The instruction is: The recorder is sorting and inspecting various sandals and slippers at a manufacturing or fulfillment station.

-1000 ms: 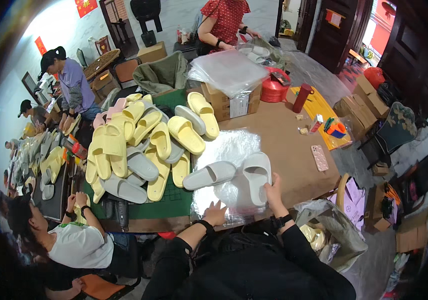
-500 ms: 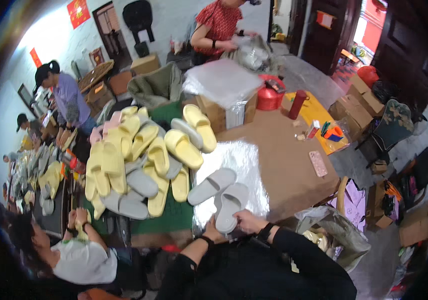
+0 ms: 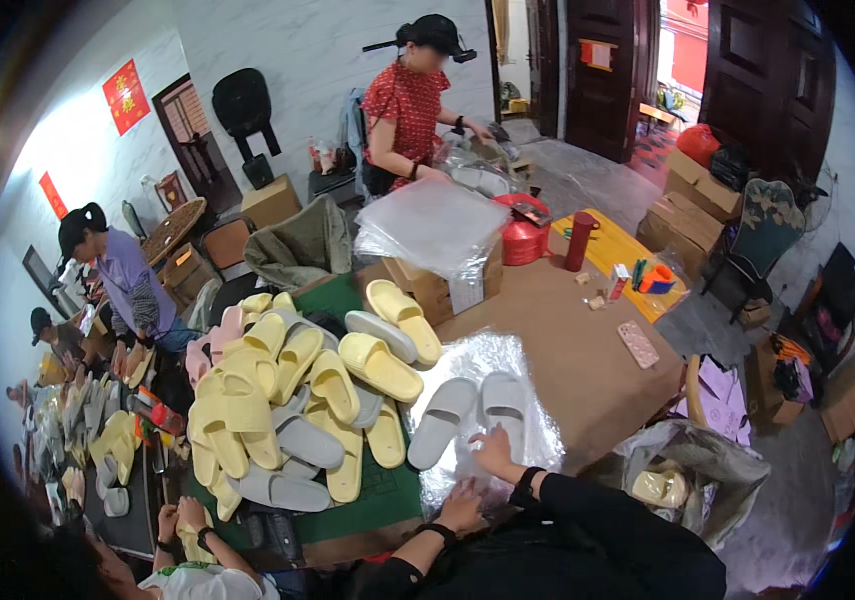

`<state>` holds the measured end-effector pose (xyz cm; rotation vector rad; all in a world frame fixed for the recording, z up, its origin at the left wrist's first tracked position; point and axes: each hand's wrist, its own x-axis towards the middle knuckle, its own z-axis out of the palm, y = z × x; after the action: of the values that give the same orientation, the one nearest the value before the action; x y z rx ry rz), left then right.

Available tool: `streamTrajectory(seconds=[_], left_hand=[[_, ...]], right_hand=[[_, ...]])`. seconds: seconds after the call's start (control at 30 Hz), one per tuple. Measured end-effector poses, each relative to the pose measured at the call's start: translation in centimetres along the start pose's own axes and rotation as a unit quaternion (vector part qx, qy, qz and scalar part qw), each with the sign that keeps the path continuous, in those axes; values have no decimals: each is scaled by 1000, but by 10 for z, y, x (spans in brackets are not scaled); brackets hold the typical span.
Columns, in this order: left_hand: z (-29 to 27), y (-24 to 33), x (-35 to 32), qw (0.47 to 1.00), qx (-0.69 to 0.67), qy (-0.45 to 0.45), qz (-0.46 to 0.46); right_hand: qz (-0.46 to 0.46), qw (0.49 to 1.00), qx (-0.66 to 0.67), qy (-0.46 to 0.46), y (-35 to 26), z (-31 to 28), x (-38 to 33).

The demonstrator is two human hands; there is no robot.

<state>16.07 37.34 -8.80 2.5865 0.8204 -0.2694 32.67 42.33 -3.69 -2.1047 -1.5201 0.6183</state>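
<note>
Two grey slippers lie side by side on a stack of clear plastic film point(image 3: 538, 440) at the table's near edge: a left-hand grey slipper point(image 3: 445, 424) and a right-hand grey slipper point(image 3: 504, 396). My right hand point(image 3: 494, 453) is over the near end of the right-hand slipper, its fingers apart. My left hand point(image 3: 461, 507) rests on the near edge of the film, fingers stretched forward. Left of the film rises a heap of yellow slippers point(image 3: 248, 410), mixed with grey slippers point(image 3: 308, 440) and a few pink slippers point(image 3: 231, 325).
Beyond the film stands a cardboard box point(image 3: 418, 290) topped with plastic sheets point(image 3: 433, 215). A pink phone point(image 3: 638, 344) and a red flask point(image 3: 581, 240) are to the right. An open sack point(image 3: 688, 470) stands at my right. Co-workers are at the left and across the table.
The right-hand grey slipper, held between both hands before, now lies on the film beside its mate. My right hand has loosened from it, and my left hand has come away onto the film.
</note>
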Motion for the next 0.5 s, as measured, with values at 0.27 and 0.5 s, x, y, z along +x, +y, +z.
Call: streamTrajectory(seconds=[0.27,0.5], left_hand=[[-6,5,1,990,70,-119,-10],[22,-11,3,995,50,-24,89]], right_hand=[[30,998,-47,-16,-37,27,24],[80,983,-108,128,-29,21,31]])
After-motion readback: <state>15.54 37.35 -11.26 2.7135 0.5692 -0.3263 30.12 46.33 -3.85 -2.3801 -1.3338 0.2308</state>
